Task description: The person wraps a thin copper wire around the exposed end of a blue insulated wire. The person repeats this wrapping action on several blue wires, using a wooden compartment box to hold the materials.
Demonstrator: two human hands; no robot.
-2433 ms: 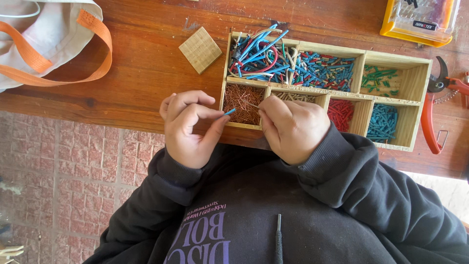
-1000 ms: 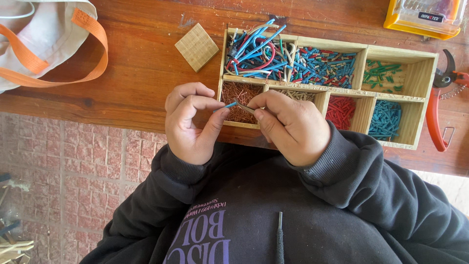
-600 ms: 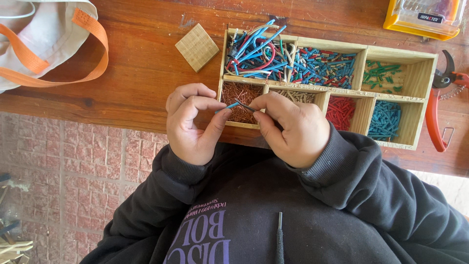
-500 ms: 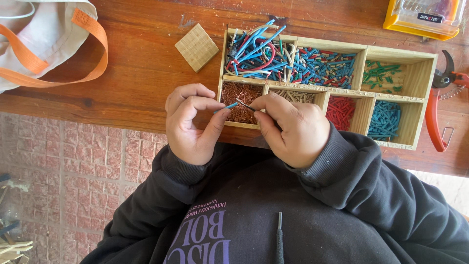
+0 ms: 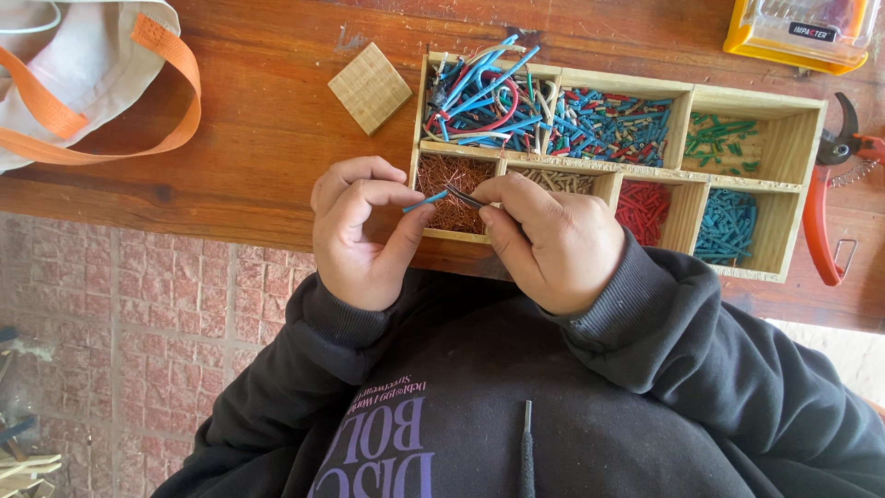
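Observation:
My left hand [image 5: 361,235] pinches a short blue wire piece [image 5: 423,201] between thumb and fingers. My right hand [image 5: 553,242] holds a thin dark metal tool [image 5: 466,196] whose tip meets the end of that wire. Both hands hover at the front edge of a wooden compartment box [image 5: 684,214], just over its cell of bare copper strands [image 5: 454,179]. Other cells hold long blue and red wires [image 5: 484,92], cut blue and red bits [image 5: 608,124], green bits [image 5: 722,140], red bits [image 5: 643,207] and blue bits [image 5: 726,226].
A small square wooden block [image 5: 370,88] lies left of the box. A cloth bag with orange straps [image 5: 83,78] sits at the far left. Red-handled cutters [image 5: 825,198] lie right of the box, a yellow case [image 5: 800,32] behind. The wooden table edge [image 5: 138,198] borders brick floor.
My hands have come closer together, and the tool tip now touches the blue wire end. The box and table items have stayed put.

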